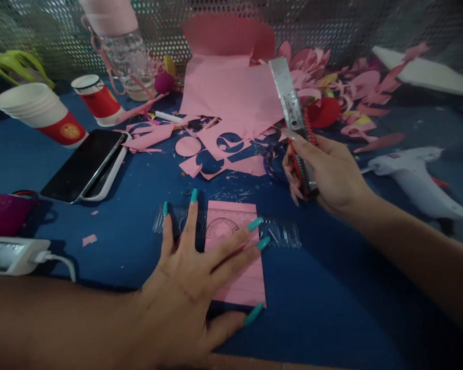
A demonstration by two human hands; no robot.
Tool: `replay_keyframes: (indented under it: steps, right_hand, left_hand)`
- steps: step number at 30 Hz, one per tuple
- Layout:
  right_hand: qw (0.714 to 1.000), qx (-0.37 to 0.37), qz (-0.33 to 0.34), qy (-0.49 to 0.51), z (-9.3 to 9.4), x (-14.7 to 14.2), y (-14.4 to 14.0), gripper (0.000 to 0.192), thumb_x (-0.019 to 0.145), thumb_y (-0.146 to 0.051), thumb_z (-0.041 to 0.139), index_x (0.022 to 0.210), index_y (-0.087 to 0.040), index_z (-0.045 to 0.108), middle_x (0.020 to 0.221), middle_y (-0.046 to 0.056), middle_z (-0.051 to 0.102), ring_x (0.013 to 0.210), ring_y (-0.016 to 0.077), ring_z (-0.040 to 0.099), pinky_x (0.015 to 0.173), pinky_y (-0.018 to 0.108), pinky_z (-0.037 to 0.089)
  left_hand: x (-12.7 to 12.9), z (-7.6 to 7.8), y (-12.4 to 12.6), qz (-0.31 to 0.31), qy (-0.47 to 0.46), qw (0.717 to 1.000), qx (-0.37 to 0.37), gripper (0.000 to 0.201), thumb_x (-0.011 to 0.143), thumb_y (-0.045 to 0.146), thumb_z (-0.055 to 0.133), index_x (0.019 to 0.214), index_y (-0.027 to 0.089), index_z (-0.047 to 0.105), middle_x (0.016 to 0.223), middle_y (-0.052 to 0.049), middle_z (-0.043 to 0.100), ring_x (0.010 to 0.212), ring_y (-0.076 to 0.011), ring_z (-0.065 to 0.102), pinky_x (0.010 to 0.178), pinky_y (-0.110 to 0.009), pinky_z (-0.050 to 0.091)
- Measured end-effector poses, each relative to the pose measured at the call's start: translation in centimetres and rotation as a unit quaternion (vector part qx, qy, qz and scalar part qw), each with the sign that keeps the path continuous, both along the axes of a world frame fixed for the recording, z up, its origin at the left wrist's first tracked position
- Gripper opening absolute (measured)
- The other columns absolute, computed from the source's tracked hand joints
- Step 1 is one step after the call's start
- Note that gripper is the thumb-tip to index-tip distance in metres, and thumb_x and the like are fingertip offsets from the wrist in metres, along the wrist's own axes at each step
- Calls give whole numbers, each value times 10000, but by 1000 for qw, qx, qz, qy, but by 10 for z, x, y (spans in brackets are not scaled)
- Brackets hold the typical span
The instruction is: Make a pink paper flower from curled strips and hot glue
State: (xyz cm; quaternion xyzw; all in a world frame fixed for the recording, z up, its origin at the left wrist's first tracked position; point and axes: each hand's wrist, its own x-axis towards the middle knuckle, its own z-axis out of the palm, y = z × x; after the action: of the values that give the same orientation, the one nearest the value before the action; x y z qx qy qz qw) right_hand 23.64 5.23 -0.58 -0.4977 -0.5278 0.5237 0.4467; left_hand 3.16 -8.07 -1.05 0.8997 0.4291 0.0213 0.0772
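My left hand [193,280] lies flat, fingers spread, pressing a clear plastic ruler [281,234] onto a small pink paper rectangle [241,280] on the blue table. The ruler crosses the paper's upper part. My right hand [327,172] is raised above and to the right of the paper, shut on a utility knife [293,113] with a red body and a long silver blade guide pointing up and away.
Pink paper sheets and cut scraps [224,97] lie behind. Two phones [83,164] and red-white paper cups [42,113] sit at left, a water bottle [125,56] behind, a white glue gun [416,177] at right, a charger [13,255] at the near left.
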Motion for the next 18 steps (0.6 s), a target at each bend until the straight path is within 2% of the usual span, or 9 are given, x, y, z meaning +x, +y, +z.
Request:
replay_keyframes:
  steps: [7,12,15,18]
  right_hand:
    - [1000,-4,-2,3,-3,1,2,211,801,-313,536,642,-196,460,458,-67,475,265,62,407,244,178,322]
    - [1000,7,2,-5,-3,3,3,252,814,-331,514,611,-194,454,399,-67,446,240,72,384,218,188,316]
    - [1000,6,2,-14,-3,3,3,258,813,-340,518,610,-192,460,392,-66,448,242,71,385,214,183,313]
    - [1000,5,5,-16,-3,3,3,252,818,-335,512,618,-189,467,402,-63,457,247,70,392,208,178,301]
  left_hand:
    - [1,0,1,1,-8,1000,-16,649,798,531,390,1378,344,167,1471,69,205,1297,-479,-54,892,-775,32]
    - [1,-2,1,-5,-23,1000,-17,673,777,553,411,1377,341,193,1468,78,212,1292,-485,-68,904,-767,-13]
    - [3,-3,1,13,-25,1000,-9,672,763,556,427,1369,339,234,1460,87,232,1289,-490,-72,904,-767,-30]
    - [4,-4,2,7,-27,1000,-15,681,762,555,425,1374,339,217,1464,97,213,1283,-498,-83,891,-775,-47]
